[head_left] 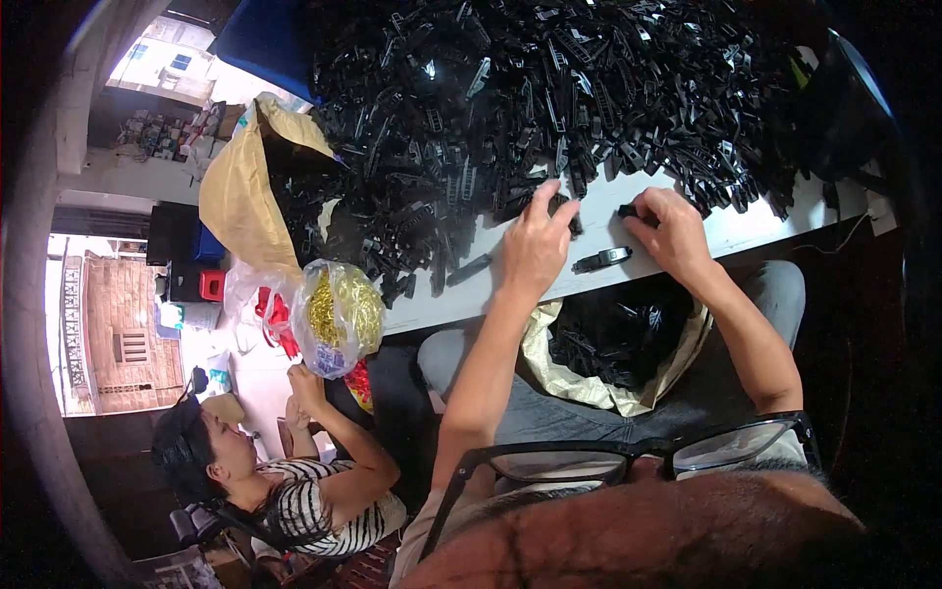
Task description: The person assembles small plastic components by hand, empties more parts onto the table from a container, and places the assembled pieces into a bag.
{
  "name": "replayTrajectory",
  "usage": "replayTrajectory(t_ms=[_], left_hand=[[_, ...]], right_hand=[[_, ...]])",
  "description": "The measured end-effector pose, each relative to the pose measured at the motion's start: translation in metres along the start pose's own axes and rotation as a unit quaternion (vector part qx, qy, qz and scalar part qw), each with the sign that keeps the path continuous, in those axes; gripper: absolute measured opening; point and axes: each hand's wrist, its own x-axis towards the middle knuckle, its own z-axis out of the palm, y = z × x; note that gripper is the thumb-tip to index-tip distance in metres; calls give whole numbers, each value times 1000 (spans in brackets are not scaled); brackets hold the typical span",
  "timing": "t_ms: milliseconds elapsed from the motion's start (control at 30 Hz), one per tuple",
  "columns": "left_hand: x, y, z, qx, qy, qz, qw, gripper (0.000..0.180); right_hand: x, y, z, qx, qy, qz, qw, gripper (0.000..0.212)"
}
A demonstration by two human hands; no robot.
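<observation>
My left hand (538, 245) is at the near edge of the white table, its fingers curled about a dark plastic part (577, 226), partly hidden by them. To its right, my right hand (672, 231) pinches a small black piece (627, 210) between thumb and fingertips. On the table between and just below both hands lies a single shiny black part (602, 259). A large heap of black plastic parts (549, 88), several with ladder-like slots, spreads beyond my hands. Below them, an open cream-coloured sack (633, 401) with black pieces inside rests between my legs.
The white table (751, 228) ends just in front of my lap. At the left, a tan sack (234, 201) stands beside the heap, near a clear bag of gold and purple items (339, 314). Another person (314, 491) in a striped top sits there, hands raised by that bag.
</observation>
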Motion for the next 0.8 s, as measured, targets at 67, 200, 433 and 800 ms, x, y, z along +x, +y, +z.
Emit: replayTrajectory(t_ms=[67,200,433,800], left_hand=[[-3,14,-3,-40,-20,-23,999,30],[-9,29,-8,-125,-82,-69,986,37],[-17,19,-17,-187,-85,-95,974,43],[-16,18,-19,-189,-129,-108,967,28]], right_hand=[[-3,-3,1,20,-17,-26,999,21],[-3,-14,-2,-4,-35,-16,999,20],[-3,-12,-6,-92,-29,-27,995,24],[-3,-26,-20,-74,-142,-150,976,23]])
